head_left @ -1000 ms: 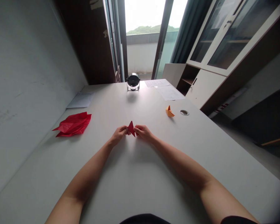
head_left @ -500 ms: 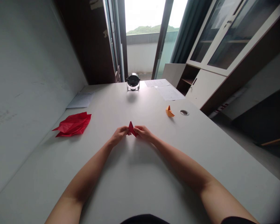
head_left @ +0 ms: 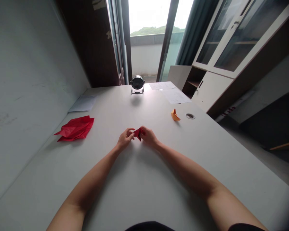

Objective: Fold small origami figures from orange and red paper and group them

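Note:
A small folded piece of red paper [head_left: 137,133] is between my hands, just above the white table. My right hand [head_left: 147,136] is closed on its right side, with the fingers covering part of it. My left hand [head_left: 126,137] is at the paper's left corner, thumb and fingers apart; whether a fingertip touches that corner is hard to make out. To the far left lies a larger crumpled sheet of red paper [head_left: 75,129]. A small folded orange paper figure [head_left: 175,115] stands on the table to the right of my hands.
At the table's far edge stands a round black device on a metal stand [head_left: 137,84]. Printed sheets [head_left: 175,95] lie at the back right, and a pale paper stack [head_left: 83,103] at the back left by the wall. A cable hole [head_left: 190,116] sits near the right edge.
The small red paper has turned and shows a wider, opened shape. My left fingers have loosened from it and spread, while my right hand has wrapped further around it.

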`<state>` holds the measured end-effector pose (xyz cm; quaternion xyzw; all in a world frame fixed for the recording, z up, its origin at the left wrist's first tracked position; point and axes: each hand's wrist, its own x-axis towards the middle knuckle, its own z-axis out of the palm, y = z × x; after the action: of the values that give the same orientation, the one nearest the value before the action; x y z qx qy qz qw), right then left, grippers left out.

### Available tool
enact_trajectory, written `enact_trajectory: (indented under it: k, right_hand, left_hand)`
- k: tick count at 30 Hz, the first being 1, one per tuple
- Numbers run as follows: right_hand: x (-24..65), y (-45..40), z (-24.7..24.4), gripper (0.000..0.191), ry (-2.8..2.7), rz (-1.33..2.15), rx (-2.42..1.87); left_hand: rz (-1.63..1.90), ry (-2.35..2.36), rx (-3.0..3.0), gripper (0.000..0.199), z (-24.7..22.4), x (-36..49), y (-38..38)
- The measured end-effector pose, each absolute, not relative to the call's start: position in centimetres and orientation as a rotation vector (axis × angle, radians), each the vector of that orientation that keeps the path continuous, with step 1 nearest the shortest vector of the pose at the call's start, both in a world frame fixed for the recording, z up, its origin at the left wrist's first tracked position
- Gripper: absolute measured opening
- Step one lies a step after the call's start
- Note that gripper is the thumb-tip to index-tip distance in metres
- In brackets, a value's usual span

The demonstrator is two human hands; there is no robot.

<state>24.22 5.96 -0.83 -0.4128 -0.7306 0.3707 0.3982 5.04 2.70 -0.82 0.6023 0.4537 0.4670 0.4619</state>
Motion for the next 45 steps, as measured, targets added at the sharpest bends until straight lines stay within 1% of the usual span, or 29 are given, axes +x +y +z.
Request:
enact_trajectory:
  k: [3,5,8,14,17,23,34,36,39,41,45]
  right_hand:
    - [24.3,5.6,-0.3,0.009,-1.876,0.864,-1.081]
    - [24.4,5.4,0.0,0.01,-1.89,0.833,-1.093]
    - [24.3,5.5,-0.1,0.012,-1.847,0.863,-1.083]
    - [24.3,6.3,-0.8,0.017,-1.609,1.268,-0.803]
    - [24.4,6.4,-0.6,0.017,-1.519,1.389,-0.71]
    - [24.5,6.2,-0.1,0.016,-1.448,1.517,-0.655]
    - [24.6,6.2,0.1,0.013,-1.368,1.616,-0.676]
    - [24.6,6.2,0.1,0.018,-1.394,1.594,-0.666]
    - [24.4,6.1,0.1,0.036,-1.458,1.586,-0.685]
    - [24.2,6.0,0.1,0.044,-1.505,1.6,-0.705]
    - [23.9,5.9,-0.3,0.039,-1.607,1.592,-0.717]
  left_hand:
    - [1.11,1.109,1.54,0.05,-0.3,5.4,2.0]
    - [1.073,1.085,1.567,0.052,-0.1,5.7,1.6]
    - [1.096,1.048,1.536,0.046,-0.2,5.9,1.6]
    - [1.191,0.863,1.324,0.04,-0.5,5.3,2.5]
    - [1.203,0.826,1.25,0.037,-0.3,5.1,2.6]
    - [1.213,0.853,1.169,0.028,-0.2,4.9,2.6]
    - [1.257,0.886,1.291,0.026,-0.2,4.9,2.4]
    - [1.28,0.929,1.336,0.025,-0.2,5.1,2.4]
    - [1.346,0.98,1.384,0.023,-0.4,5.2,2.5]
    - [1.387,1.008,1.41,0.021,-0.5,5.2,2.6]
    - [1.416,1.143,1.545,0.017,-0.4,5.2,2.3]
